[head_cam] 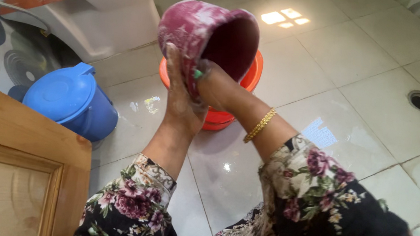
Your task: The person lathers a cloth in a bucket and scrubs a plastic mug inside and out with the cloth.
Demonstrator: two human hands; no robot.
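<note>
Closest to me, the left hand (182,99) lies flat against the outside of a soapy maroon plastic mug (207,35), bracing it. The right hand (214,84) grips the mug's rim, a small green scrubber (198,74) pinched under the fingers. The mug is tilted above an orange plastic basin (251,77), seemingly so drips fall inside. A lidded blue plastic bucket (70,99) stands farther left.

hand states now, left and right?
Left hand: flat and open, pressed against the soapy maroon mug.
Right hand: closed on something green at the mug's rim; item unclear.
</note>
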